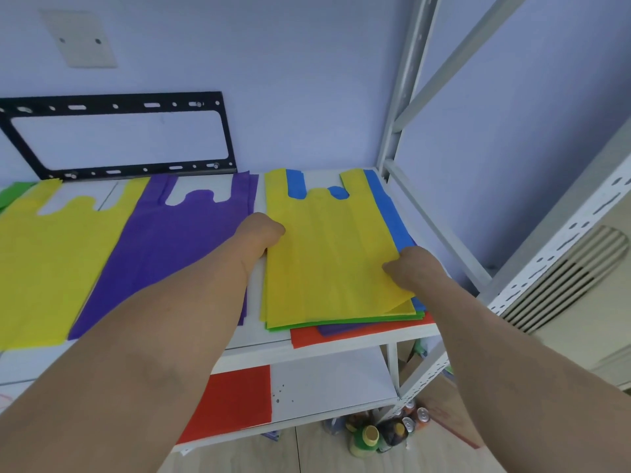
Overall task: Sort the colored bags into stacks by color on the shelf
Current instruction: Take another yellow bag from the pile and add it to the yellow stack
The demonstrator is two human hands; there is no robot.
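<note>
- The top yellow bag (327,247) is lying on a mixed pile at the right end of the shelf (341,346).
- Its left edge is gripped by the left hand (261,233), likely curled.
- Its right edge is pinched by the right hand (415,268), so it can be lifted flat.
- A sorted yellow bag (51,264) and a purple bag (170,244) are laid out further left.

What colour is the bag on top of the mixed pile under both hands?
Yellow, seen in the head view.
</note>
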